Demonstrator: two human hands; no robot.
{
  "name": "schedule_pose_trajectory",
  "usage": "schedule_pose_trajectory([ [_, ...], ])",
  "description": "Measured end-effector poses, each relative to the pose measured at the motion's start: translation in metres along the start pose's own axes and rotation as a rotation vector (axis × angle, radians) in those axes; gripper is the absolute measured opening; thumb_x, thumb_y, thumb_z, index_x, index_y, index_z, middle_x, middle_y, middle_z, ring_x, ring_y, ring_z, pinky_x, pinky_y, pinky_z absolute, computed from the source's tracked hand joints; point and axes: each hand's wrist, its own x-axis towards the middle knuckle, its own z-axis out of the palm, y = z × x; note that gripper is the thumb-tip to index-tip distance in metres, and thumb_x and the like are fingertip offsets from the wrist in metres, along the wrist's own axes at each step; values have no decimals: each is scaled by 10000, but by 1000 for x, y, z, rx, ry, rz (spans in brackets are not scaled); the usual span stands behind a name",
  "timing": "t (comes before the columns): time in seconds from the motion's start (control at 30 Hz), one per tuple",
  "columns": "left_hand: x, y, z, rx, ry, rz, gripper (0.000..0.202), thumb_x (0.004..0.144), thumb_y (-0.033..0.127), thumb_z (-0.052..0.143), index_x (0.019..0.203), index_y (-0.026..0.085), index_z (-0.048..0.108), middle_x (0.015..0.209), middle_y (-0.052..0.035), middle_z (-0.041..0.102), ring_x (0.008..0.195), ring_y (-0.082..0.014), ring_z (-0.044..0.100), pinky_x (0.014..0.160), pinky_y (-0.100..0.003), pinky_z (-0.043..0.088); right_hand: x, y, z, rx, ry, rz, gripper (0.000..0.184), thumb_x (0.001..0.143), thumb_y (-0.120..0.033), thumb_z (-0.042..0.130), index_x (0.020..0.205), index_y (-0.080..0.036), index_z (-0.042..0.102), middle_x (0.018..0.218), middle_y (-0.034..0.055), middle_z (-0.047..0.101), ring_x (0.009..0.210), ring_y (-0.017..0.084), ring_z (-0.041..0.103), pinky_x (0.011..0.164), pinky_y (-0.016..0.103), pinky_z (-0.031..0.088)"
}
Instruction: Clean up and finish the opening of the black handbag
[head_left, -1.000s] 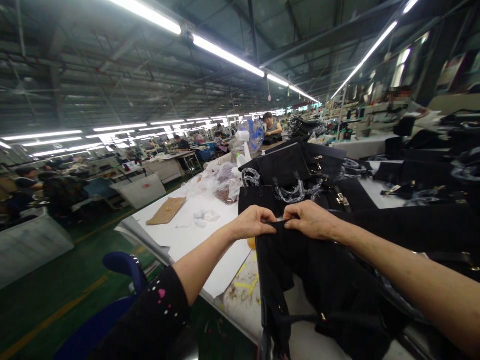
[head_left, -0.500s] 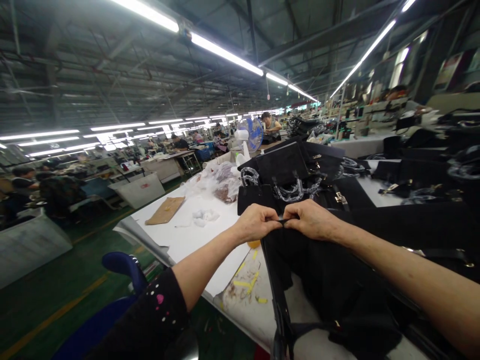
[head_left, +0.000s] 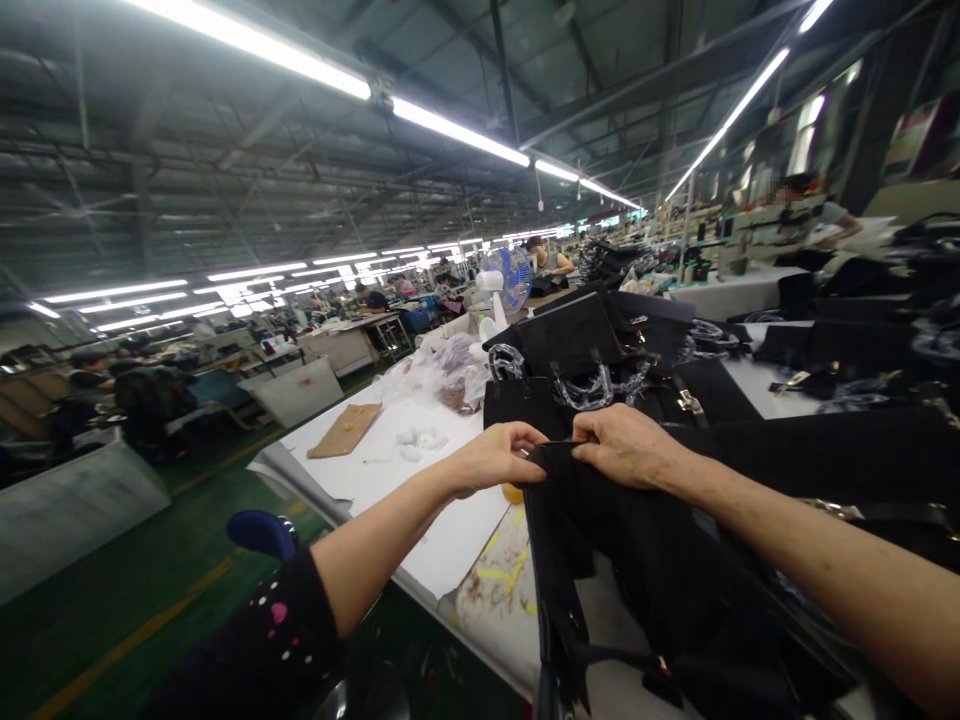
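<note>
Left hand [head_left: 501,458] and right hand [head_left: 626,447] at frame centre, slightly apart, each pinching top edge of black fabric piece [head_left: 641,555], lower centre-right. Black bags [head_left: 574,337] crowd right half behind right forearm [head_left: 795,550]. Left of centre: plastic bags [head_left: 450,370], brown sheet [head_left: 345,430] on white table [head_left: 459,530]. Fan [head_left: 510,282] above; blue chair [head_left: 262,533] lower left.

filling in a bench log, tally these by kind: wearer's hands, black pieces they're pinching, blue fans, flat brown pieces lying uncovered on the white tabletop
Hands (left hand, right hand): 2
Pinched black piece: 1
Blue fan: 1
Flat brown piece: 1
Total: 5
</note>
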Motion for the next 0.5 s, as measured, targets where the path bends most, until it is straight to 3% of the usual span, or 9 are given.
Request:
schedule_pose_trajectory([
  [0.17,-2,-6,15,3,171,-72,275,651,171,584,918,136,642,806,-48,708,681,-135,614,598,-223,430,-2,-4,3,-13,-6,-9,89,794,-285,607,723,-231,610,717,9,663,674,168,578,598,273,306],
  [0.3,1,-5,21,140,306,-74,142,691,294,679,738,163,648,680,-17,656,632,-147,552,524,-235,326,-4,-8,3,-30,-8,-28,75,802,-290,602,748,-241,620,725,7,666,689,172,573,604,276,297],
  [0.5,7,-4,21,267,352,-38,100,716,266,696,665,184,671,563,31,550,577,-129,474,520,-244,265,-4,-12,3,-62,7,-28,86,795,-268,605,726,-227,637,734,35,670,718,199,592,601,296,276],
])
